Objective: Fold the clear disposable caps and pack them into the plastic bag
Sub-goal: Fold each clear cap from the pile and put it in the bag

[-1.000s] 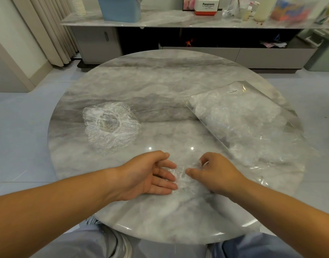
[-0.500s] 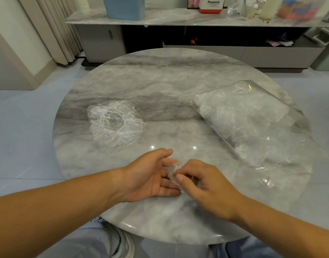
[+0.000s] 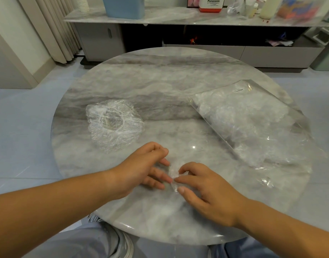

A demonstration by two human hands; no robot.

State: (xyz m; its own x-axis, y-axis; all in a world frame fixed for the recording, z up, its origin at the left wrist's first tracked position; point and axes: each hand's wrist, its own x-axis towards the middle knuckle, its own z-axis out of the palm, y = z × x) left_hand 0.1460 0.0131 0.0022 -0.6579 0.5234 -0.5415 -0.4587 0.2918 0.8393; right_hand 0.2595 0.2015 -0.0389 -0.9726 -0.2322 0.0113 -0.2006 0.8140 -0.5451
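Note:
A small folded clear cap (image 3: 173,174) lies on the round marble table (image 3: 160,86) near its front edge, between my two hands. My left hand (image 3: 141,170) lies beside it with straight fingers touching its left side. My right hand (image 3: 202,189) pinches the cap's right side between thumb and curled fingers. Another clear cap (image 3: 113,123) lies spread out, unfolded, on the table's left. A clear plastic bag (image 3: 252,123) holding several caps lies on the right, its open mouth toward the front right edge.
A long low cabinet (image 3: 197,17) with a marble top stands behind the table, carrying a blue bin, a Panasonic box and bottles. Curtains hang at the back left. My knees show under the table's near edge.
My right hand came in over the small cap and took hold of its right side. My left hand's fingers shifted slightly against its left side. The camera moved closer.

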